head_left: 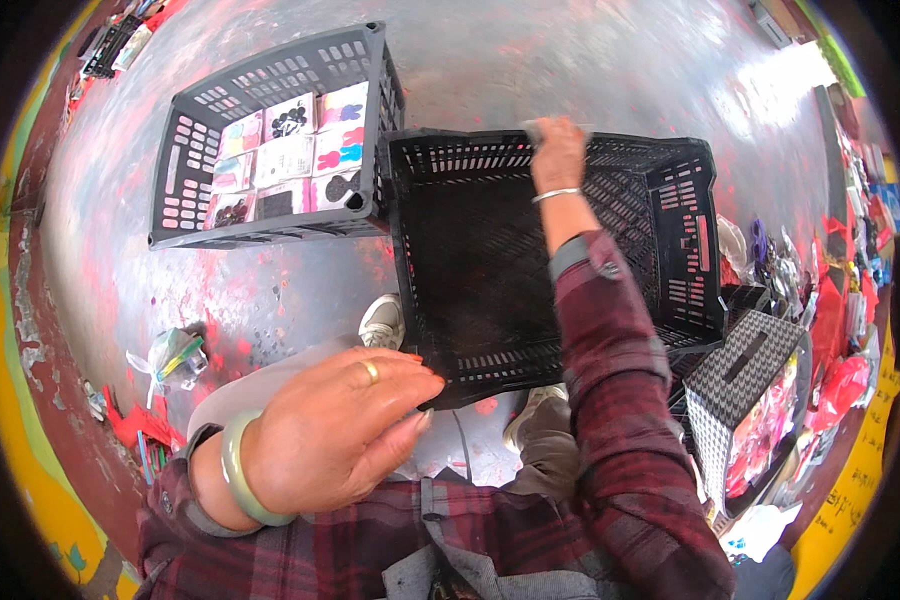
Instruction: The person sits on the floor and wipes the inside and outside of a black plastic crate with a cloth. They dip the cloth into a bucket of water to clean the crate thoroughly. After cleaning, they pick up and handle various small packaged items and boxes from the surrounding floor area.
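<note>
A black plastic crate (490, 260) with slotted walls stands before me, and its inside looks bare. At its near left corner is my left hand (320, 440), fingers and thumb closed at the rim; the grip is partly hidden. My right arm reaches across the crate. On the far rim, my right hand (558, 160) is closed and slightly blurred, with a thin pale thing showing beside its fingers, too smeared to name. To the left, a grey slotted crate (270, 75) holds several flat packs (285, 160) with coloured and black pieces, laid in rows.
On the right stand a houndstooth-patterned box (745, 365) and a heap of bagged goods (840, 390). A clear plastic bag (175, 350) lies on the paint-stained floor (110, 180) at left. My shoes (382, 322) are beside and under the black crate's near edge.
</note>
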{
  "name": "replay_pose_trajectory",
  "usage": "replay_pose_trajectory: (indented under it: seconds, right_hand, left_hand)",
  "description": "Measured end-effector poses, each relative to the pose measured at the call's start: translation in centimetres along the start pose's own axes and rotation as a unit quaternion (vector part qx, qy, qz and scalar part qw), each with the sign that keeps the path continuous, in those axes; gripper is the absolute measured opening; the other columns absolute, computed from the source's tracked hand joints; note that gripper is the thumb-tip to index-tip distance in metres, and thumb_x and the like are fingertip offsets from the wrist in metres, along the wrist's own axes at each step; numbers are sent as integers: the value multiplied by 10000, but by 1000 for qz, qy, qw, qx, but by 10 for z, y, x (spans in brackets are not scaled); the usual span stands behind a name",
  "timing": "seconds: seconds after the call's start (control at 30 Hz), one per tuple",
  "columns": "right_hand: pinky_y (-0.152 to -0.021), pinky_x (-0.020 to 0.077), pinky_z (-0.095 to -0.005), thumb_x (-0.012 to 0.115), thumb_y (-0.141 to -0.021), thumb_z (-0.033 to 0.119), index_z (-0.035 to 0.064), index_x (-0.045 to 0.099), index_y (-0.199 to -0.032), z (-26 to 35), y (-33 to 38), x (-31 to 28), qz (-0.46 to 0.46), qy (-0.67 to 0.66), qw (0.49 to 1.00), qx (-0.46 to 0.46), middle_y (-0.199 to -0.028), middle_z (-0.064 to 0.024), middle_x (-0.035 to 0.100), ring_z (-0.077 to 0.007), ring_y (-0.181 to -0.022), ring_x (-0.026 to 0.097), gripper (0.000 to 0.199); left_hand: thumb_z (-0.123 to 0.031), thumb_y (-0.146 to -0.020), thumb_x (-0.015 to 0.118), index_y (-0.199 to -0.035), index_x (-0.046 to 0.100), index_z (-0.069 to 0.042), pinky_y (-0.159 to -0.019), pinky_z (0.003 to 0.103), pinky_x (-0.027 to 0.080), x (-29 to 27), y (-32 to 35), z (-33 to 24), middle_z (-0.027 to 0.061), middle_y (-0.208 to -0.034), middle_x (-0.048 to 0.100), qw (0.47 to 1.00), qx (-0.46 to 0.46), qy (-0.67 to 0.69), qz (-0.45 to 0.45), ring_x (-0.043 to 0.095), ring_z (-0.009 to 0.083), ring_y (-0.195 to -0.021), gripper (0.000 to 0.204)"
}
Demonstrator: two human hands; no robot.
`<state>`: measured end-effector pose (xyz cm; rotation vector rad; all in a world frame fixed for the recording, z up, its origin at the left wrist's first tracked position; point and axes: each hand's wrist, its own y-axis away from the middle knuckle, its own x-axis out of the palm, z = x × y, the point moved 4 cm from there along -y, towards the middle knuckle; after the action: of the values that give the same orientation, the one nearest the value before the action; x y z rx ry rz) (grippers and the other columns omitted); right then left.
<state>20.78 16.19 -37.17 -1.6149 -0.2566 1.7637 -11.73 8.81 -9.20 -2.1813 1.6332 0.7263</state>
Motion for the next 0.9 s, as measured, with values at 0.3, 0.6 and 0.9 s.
replay_pose_trajectory:
  seconds: [0.3,0.6,0.9]
  right_hand:
    - [-1003,280,-404,361,-810,17,61,455,-1176,195,-7,14,188,-236,954,2,-1119,-156,546,-285,-1151,440,380]
    - [-1047,218,-381,369,-815,55,31,373,-1264,207,61,-34,233,-230,936,-132,-1334,-145,371,-276,-1256,319,450]
    - [-1043,186,-375,469,-785,137,139,512,-1120,191,23,-20,156,-214,958,-108,-1219,-41,472,-248,-1239,332,338]
  left_hand:
    - [-43,-764,570,-1002,549,23,-806,392,453,9,-5,-1,177,-956,580,1000,8,-21,11,564,341,-911,248]
    - [-38,-752,580,-1000,549,21,-794,384,459,10,-4,-1,172,-944,581,1000,4,-8,0,566,334,-898,257]
    - [-38,-755,564,-1009,553,22,-800,385,454,18,-11,-5,170,-962,583,999,0,-38,22,562,339,-913,261]
